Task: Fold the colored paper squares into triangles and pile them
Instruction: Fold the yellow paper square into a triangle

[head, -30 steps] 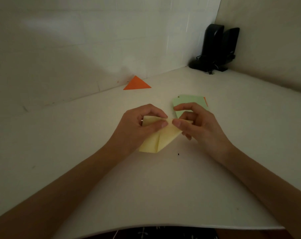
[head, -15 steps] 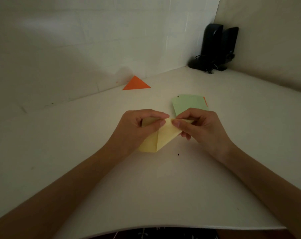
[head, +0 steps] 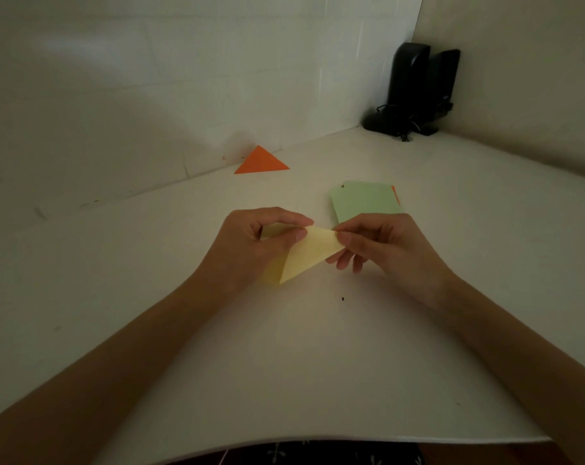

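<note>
— Where is the yellow paper (head: 312, 253)?
— Near the middle of the tabletop (head: 284, 364), half folded; a crease runs up from its near corner; whether it touches the surface I cannot tell.
— And the hands?
— The left hand (head: 254, 243) has thumb and forefinger clamped on the upper left part; the right hand (head: 385, 243) pinches the upper right corner, its other fingers (head: 343, 261) loosely curled below.
— What else lies there?
— A folded orange triangle (head: 260, 161) far back by the wall; a green paper square (head: 364, 199) just behind the right hand, with an orange sheet (head: 395, 193) showing its edge beneath; two black speakers (head: 415, 85) in the corner.
</note>
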Demonstrator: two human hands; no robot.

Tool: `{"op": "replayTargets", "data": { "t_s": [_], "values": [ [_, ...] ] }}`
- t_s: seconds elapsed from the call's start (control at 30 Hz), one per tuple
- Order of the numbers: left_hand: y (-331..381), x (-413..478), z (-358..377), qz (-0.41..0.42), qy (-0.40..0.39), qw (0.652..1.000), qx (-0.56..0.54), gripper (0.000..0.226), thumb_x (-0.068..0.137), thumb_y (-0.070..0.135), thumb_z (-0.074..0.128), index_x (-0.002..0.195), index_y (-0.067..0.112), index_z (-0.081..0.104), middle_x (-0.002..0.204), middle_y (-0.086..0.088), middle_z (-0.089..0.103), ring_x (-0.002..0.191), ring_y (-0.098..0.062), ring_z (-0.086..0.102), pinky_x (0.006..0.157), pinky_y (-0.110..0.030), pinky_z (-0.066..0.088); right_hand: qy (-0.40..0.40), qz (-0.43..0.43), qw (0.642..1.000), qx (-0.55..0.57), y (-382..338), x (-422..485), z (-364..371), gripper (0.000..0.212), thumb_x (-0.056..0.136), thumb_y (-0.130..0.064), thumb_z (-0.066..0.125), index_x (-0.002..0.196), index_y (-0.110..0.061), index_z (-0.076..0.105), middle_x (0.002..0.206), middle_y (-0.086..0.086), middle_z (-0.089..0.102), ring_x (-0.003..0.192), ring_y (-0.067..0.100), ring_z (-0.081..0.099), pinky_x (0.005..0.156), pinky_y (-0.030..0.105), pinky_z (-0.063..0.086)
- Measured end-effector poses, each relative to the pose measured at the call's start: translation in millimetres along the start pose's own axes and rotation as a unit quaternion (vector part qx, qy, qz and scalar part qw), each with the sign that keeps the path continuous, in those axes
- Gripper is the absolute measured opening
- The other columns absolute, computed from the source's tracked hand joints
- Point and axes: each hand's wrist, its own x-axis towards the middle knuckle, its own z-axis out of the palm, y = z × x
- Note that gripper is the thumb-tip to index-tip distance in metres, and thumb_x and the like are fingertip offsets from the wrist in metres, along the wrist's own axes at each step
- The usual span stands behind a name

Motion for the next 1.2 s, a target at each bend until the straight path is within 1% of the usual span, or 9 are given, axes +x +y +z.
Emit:
{"op": "replayTargets", "data": {
  "t_s": [0.17, 0.23, 0.37, 0.47, 0.57, 0.7, 0.87, 1.07, 1.2],
  "values": [
    [0, -2, 1, -0.007, -0.031, 0.998, 0.049, 0.021, 0.082, 0.004, 0.068, 0.086, 0.024, 0.071, 0.082, 0.025, 0.067, 0.082, 0.011, 0.061, 0.075, -0.004, 0.04, -0.115, 0.061, 0.99, -0.057, 0, -2, -4, 0.009, 0.093, -0.005, 0.052, 0.084, -0.003, 0.055, 0.058, 0.005, 0.065, 0.051, 0.013, 0.051, 0.054, 0.021, 0.042],
    [1, -2, 2, -0.011, 0.013, 1.0, 0.022, 0.018, 0.082, 0.011, 0.069, 0.095, 0.023, 0.068, 0.096, 0.015, 0.067, 0.089, 0.006, 0.061, 0.08, -0.008, 0.043, -0.077, 0.059, 0.994, -0.041, -1, -2, -3, 0.013, 0.093, -0.002, 0.051, 0.08, -0.006, 0.053, 0.053, 0.003, 0.06, 0.048, 0.011, 0.045, 0.052, 0.02, 0.038],
    [8, 1, 3, -0.111, 0.245, 0.958, -0.095, 0.03, 0.08, 0.03, 0.071, 0.101, 0.022, 0.052, 0.103, 0.005, 0.058, 0.086, -0.002, 0.06, 0.071, -0.016, 0.047, 0.098, 0.036, 0.992, 0.069, 1, 3, -6, 0.015, 0.093, 0.001, 0.047, 0.081, -0.006, 0.052, 0.052, 0.004, 0.058, 0.046, 0.013, 0.043, 0.048, 0.022, 0.033],
    [18, -2, 16, -0.246, 0.143, 0.92, -0.271, 0.038, 0.065, 0.042, 0.066, 0.09, 0.015, 0.058, 0.079, 0.006, 0.067, 0.074, -0.007, 0.065, 0.057, -0.016, 0.047, 0.104, 0.038, 0.983, 0.147, 0, 4, 0, 0.013, 0.093, 0.0, 0.046, 0.085, -0.007, 0.052, 0.054, 0.006, 0.059, 0.049, 0.016, 0.044, 0.049, 0.022, 0.035],
    [25, -8, 30, -0.278, 0.055, 0.898, -0.336, 0.026, 0.069, 0.033, 0.066, 0.087, 0.014, 0.064, 0.078, 0.003, 0.071, 0.077, -0.009, 0.067, 0.059, -0.019, 0.048, 0.033, 0.034, 0.989, 0.14, -2, 0, 11, 0.009, 0.093, -0.001, 0.046, 0.093, -0.009, 0.049, 0.055, 0.008, 0.06, 0.048, 0.016, 0.045, 0.049, 0.021, 0.037],
    [22, -11, 25, -0.262, 0.086, 0.907, -0.318, 0.016, 0.081, 0.012, 0.066, 0.097, 0.012, 0.065, 0.085, 0.001, 0.073, 0.075, -0.01, 0.069, 0.057, -0.017, 0.05, -0.014, 0.025, 0.995, 0.095, -5, -5, 15, 0.009, 0.092, -0.003, 0.05, 0.098, -0.009, 0.048, 0.056, 0.009, 0.06, 0.048, 0.013, 0.044, 0.05, 0.019, 0.037],
    [22, -12, 22, -0.267, 0.068, 0.918, -0.287, 0.021, 0.079, 0.015, 0.068, 0.098, 0.009, 0.066, 0.083, 0.001, 0.073, 0.073, -0.01, 0.069, 0.056, -0.017, 0.05, -0.007, 0.022, 0.997, 0.073, -5, -3, 16, 0.01, 0.089, -0.001, 0.055, 0.083, -0.009, 0.052, 0.055, 0.005, 0.06, 0.048, 0.012, 0.044, 0.048, 0.018, 0.036],
    [23, -6, 15, -0.292, 0.089, 0.888, -0.343, 0.013, 0.08, 0.023, 0.063, 0.085, 0.011, 0.066, 0.078, 0.001, 0.073, 0.07, -0.007, 0.07, 0.054, -0.015, 0.049, 0.04, 0.013, 0.995, 0.086, -1, 0, 10, 0.01, 0.088, 0.004, 0.054, 0.083, -0.005, 0.056, 0.054, 0.003, 0.061, 0.048, 0.013, 0.047, 0.048, 0.019, 0.038],
    [22, -4, 9, -0.269, 0.114, 0.917, -0.272, 0.012, 0.082, 0.021, 0.065, 0.082, 0.009, 0.068, 0.072, 0.0, 0.073, 0.066, -0.009, 0.07, 0.051, -0.015, 0.048, 0.037, 0.023, 0.995, 0.091, 1, 1, 10, 0.01, 0.088, 0.004, 0.054, 0.083, -0.004, 0.057, 0.054, 0.003, 0.061, 0.049, 0.014, 0.047, 0.048, 0.018, 0.039]
  ]
}}
